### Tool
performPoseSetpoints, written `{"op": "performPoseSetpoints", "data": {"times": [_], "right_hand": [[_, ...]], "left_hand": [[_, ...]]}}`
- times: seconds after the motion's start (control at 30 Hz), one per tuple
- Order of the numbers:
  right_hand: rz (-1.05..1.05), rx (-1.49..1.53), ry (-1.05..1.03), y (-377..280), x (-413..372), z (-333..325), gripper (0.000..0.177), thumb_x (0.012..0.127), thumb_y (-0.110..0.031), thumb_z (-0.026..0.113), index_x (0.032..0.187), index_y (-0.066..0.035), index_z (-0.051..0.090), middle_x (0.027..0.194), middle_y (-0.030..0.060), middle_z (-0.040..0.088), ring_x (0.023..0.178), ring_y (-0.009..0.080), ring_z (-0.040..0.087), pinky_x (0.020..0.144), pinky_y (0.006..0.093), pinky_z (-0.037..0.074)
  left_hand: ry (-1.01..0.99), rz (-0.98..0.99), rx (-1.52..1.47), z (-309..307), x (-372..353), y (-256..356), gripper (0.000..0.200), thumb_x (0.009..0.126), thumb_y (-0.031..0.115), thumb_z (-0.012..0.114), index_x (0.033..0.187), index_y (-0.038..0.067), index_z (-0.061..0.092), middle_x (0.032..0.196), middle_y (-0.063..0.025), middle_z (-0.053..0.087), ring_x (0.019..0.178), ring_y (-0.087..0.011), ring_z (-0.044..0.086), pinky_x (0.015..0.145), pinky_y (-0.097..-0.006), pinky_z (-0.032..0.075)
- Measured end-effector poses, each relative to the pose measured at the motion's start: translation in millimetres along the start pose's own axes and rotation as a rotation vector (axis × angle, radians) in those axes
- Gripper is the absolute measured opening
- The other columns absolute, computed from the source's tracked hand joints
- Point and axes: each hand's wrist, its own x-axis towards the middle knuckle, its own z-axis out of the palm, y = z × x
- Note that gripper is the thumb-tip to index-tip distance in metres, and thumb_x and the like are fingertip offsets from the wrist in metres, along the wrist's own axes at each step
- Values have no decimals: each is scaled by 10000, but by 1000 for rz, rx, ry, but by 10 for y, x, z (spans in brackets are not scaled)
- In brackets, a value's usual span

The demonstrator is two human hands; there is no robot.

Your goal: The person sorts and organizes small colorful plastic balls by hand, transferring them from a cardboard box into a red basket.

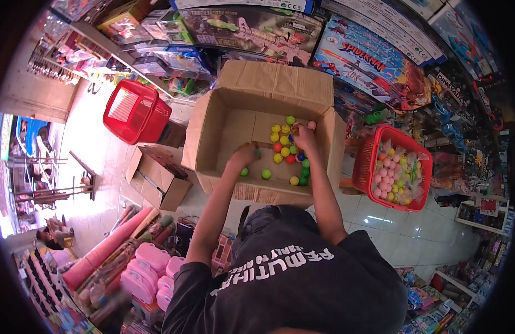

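Fingers of the left hand (245, 155) are bent, a green ball (257, 153) at their tips; whether they grip it or only touch it, I cannot tell. Those of the right hand (306, 140) curl down over the loose balls, and what they close on is hidden.

Both hands reach into a large open cardboard box (274, 78), its flaps folded outward. Just to its right stands a red plastic basket (364, 167), holding clear plastic bags (416, 192) and many pink balls (386, 170) along with yellow ones. Inside the box, the main cluster of yellow balls (285, 140) mixed with red, blue and green lies in the right half, right beside the right hand, which is clearly the nearer. From the left hand's fingertips that cluster lies to the right; being round, the balls have no long axis to line up with. Smallest of all, single balls sit apart: two lime-green balls (266, 174) at the near left and a lone yellow ball (294, 180) near the front wall.
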Motion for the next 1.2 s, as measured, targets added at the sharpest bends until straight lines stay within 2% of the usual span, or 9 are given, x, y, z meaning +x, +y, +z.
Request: {"op": "performPoseSetpoints", "data": {"times": [0.1,0.27,0.57,0.63,0.73,0.83,0.97,1.17,1.2], "right_hand": [[7,-268,-1,369,454,224,196,726,-193,588,891,-99,639,847,148,648,820,283,621,782,407,435],[97,-538,-111,542,638,403,198,744,-258,541,847,-121,639,835,151,650,836,272,627,833,418,400],[119,125,-283,741,687,420,451,791,-362,532,1094,-31,576,943,160,649,927,317,606,851,377,441],[150,325,-208,1166,840,763,465,720,-337,646,1080,-49,591,1025,123,633,919,253,617,804,342,477],[51,22,-224,1024,877,688,439,729,-345,630,1049,-45,605,1018,119,637,919,232,617,801,322,476],[216,-15,-569,494,810,310,416,752,-348,584,1026,-36,612,1022,128,635,913,219,617,790,316,473],[38,-1,-579,685,842,457,388,758,-344,549,966,-25,625,972,123,645,873,209,620,757,311,468],[250,349,-451,477,855,294,276,748,-321,552,843,-74,628,780,23,611,748,128,584,691,291,460],[450,404,-450,237,801,135,264,760,-319,538,869,-92,618,796,10,597,750,110,568,681,285,451]], "left_hand": [[-320,-3,241,243,412,-188,504,702,255,694,1147,115,503,1151,-144,536,1052,-291,540,859,-396,463],[-264,120,211,285,492,-83,551,679,219,714,1172,137,482,1160,-127,530,1057,-280,541,858,-404,467],[-149,56,91,493,629,-312,499,704,231,687,1130,106,461,1082,-138,549,1004,-308,554,810,-407,478],[-149,33,94,383,583,-297,500,705,252,687,1120,89,460,1074,-148,553,1002,-314,554,804,-405,480],[-214,-63,55,306,589,-254,515,705,290,688,1107,64,457,1038,-174,574,982,-322,568,806,-410,478],[-207,-117,54,323,611,-286,518,710,311,681,1099,59,452,1008,-181,595,961,-332,581,807,-421,477],[-132,-126,-22,318,608,-371,499,719,337,664,1078,50,470,999,-186,604,944,-337,590,800,-421,480],[62,-202,-236,239,644,-412,494,745,356,634,1067,17,476,968,-209,610,921,-357,591,780,-430,468],[127,-239,-298,232,656,-406,481,759,358,619,1057,8,476,956,-215,612,912,-362,593,772,-432,465]]}}
